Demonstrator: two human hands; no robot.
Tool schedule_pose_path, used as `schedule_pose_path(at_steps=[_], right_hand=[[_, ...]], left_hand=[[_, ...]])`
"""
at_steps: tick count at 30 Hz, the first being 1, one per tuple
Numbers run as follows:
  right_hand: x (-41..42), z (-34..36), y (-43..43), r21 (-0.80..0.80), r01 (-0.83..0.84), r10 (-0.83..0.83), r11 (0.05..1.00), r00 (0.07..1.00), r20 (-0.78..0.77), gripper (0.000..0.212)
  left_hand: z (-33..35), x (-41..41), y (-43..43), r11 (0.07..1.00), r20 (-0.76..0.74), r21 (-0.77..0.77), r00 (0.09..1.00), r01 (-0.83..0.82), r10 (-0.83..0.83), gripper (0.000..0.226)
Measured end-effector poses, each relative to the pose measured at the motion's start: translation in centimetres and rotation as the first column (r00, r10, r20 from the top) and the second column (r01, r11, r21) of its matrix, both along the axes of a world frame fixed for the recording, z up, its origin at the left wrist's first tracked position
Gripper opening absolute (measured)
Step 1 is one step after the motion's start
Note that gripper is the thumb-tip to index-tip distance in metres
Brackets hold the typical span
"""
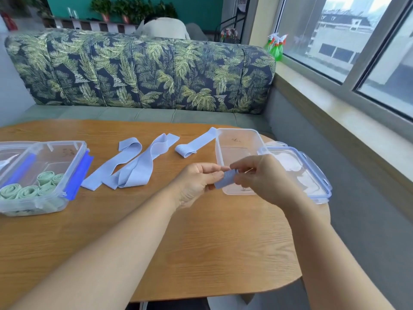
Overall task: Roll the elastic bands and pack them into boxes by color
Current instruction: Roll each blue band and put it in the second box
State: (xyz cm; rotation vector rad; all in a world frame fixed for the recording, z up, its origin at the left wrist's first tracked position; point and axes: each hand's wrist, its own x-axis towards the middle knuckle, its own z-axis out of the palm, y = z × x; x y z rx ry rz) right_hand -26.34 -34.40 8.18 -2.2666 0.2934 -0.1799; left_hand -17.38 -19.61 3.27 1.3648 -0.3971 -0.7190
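Observation:
My left hand [199, 182] and my right hand [263, 177] meet above the table's middle and both pinch a small light-blue elastic band roll [225, 179]. Right behind them stands a clear box [237, 139] with nothing inside. Loose light-blue bands [134, 166] lie flat on the table to the left, and a partly rolled blue band [192, 145] lies beside the box. At the far left a clear box with blue clips [73, 151] holds several green rolled bands [29, 189].
The clear box's lid [301, 168] lies at the table's right edge. The wooden table [201, 242] is rounded at the right. A leaf-patterned sofa [143, 70] runs behind it. A windowsill with green spray bottles [276, 47] is at the right.

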Motion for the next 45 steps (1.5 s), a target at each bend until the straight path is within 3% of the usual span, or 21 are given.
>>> schedule_pose_path(at_steps=[6, 9, 13, 16, 20, 37, 41, 45], right_hand=[[4.4, 1.9, -2.9, -0.256, 0.034, -0.045, 0.966, 0.998, -0.036, 0.015], [6.7, 1.3, -4.0, -0.339, 0.043, -0.11, 0.94, 0.977, -0.18, 0.008], [9.9, -1.2, -4.0, -0.428, -0.08, -0.142, 0.9, 0.876, -0.461, 0.009], [11.6, -2.9, -4.0, -0.414, -0.105, -0.148, 0.904, 0.833, -0.533, 0.018], [12.2, -3.4, -3.3, -0.505, -0.221, -0.14, 0.834, 0.802, -0.581, 0.03], [13.1, -4.3, -3.7, -0.48, -0.274, -0.115, 0.833, 0.764, -0.635, 0.032], [12.3, -4.1, -4.2, -0.392, -0.234, -0.047, 0.89, 0.806, -0.59, 0.025], [12.0, -3.9, -4.6, -0.348, -0.26, -0.022, 0.901, 0.773, -0.635, 0.021]], left_hand=[[-0.2, 2.6, -2.8, 0.964, -0.027, 0.106, 0.969, -0.243, 0.247, 0.004], [-1.7, 3.3, -3.1, 0.899, 0.014, 0.242, 0.928, -0.364, 0.372, 0.008], [-2.7, 3.2, -3.7, 0.88, 0.004, 0.31, 0.926, -0.361, 0.378, 0.022], [-2.9, 3.3, -4.0, 0.88, 0.022, 0.344, 0.94, -0.328, 0.342, 0.024], [-2.7, 3.4, -4.4, 0.88, 0.042, 0.369, 0.951, -0.299, 0.306, 0.029], [-2.1, 3.6, -4.5, 0.893, 0.011, 0.381, 0.967, -0.241, 0.256, 0.017], [-2.1, 3.7, -4.6, 0.888, 0.013, 0.385, 0.963, -0.254, 0.27, 0.014], [-2.1, 3.7, -4.6, 0.886, 0.008, 0.386, 0.961, -0.258, 0.276, 0.016]])
